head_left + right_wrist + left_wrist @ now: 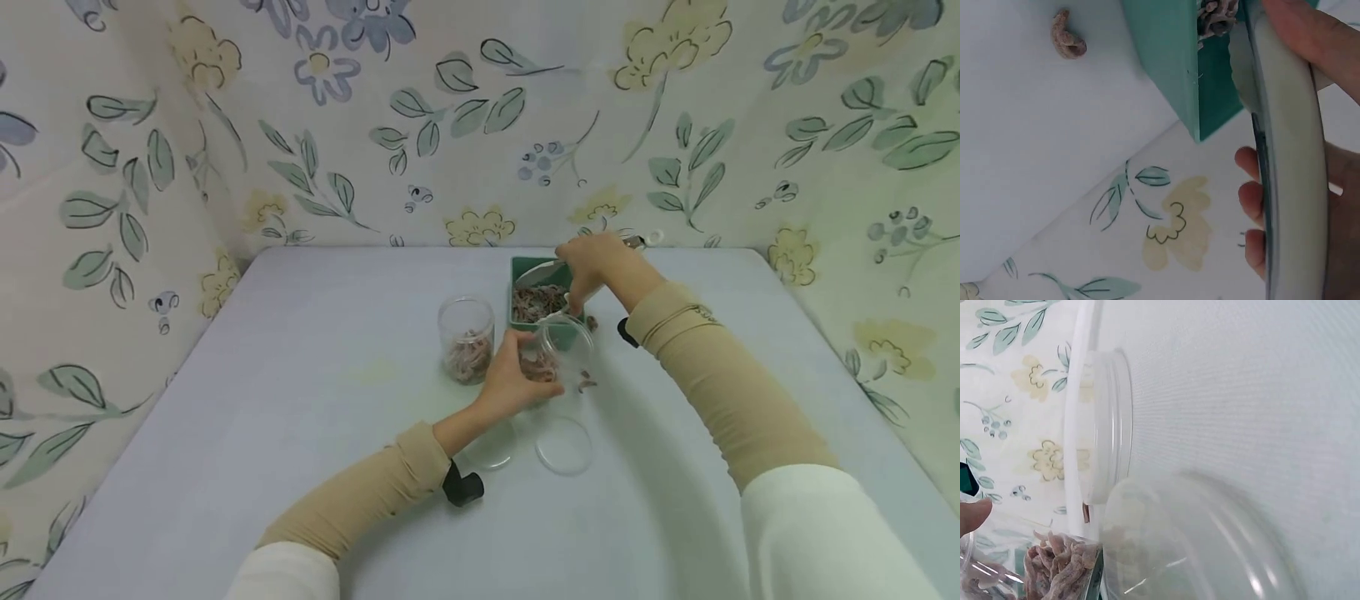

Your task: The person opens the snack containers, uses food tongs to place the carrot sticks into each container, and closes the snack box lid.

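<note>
My left hand [513, 379] grips a clear plastic jar [573, 340], tilted with its mouth toward the green box [512, 292]. Pinkish-brown dried strips [1060, 565] lie in this jar. My right hand [596, 265] holds a pair of tongs [1291, 162], fingers on one side of the pale handle and thumb on the other. The white ends of the tongs are spread over the box, one above its strips [536, 304], the other near the jar's rim. Whether the tongs hold a strip cannot be seen. Left of the jar stands a second clear jar [467, 333], upright, partly filled with strips.
Two clear round lids lie on the table nearer me, a left lid [491, 447] partly behind my wrist and a right lid [564, 447]. A loose strip [1067, 37] rests beside the box, and more bits [587, 382] lie by the tilted jar. Floral cloth [480, 125] hangs behind the table.
</note>
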`<state>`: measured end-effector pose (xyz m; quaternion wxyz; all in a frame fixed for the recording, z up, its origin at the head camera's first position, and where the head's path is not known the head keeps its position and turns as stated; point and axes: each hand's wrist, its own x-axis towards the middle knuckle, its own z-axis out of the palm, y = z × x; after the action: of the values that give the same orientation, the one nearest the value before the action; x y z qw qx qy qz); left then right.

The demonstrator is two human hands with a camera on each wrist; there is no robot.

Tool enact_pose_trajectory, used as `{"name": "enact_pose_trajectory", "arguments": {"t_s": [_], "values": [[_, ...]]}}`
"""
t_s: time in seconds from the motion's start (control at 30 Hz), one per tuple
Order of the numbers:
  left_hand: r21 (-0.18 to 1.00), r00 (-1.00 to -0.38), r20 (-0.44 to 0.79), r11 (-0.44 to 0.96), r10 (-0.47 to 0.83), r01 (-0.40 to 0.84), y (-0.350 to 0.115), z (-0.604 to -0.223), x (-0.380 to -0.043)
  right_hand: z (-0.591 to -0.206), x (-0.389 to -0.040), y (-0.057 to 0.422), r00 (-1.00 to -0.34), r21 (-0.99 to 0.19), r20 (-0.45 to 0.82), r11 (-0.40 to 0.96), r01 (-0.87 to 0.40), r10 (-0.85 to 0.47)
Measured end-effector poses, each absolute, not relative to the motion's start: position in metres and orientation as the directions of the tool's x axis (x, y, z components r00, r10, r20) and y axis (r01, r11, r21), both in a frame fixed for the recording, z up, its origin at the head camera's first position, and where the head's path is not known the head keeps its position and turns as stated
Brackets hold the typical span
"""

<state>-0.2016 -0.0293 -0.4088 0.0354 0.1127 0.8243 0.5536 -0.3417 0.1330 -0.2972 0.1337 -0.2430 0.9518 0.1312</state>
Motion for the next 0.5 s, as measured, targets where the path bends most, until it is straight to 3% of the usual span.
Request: {"name": "enact_pose_trajectory", "arguments": {"t_s": [0.27,0.5], "values": [[0.920,-0.976,0.065,0.367,0.210,0.140,-0.028,-0.408,-0.203,-0.306,-0.342,0.141,-0.876,0.061,-0.299,0.909,-0.412,-0.377],[0.923,-0.977,0.051,0.363,0.209,0.125,-0.031,-0.410,-0.207,-0.325,-0.339,0.150,-0.859,-0.002,-0.233,0.884,-0.468,-0.456]]}}
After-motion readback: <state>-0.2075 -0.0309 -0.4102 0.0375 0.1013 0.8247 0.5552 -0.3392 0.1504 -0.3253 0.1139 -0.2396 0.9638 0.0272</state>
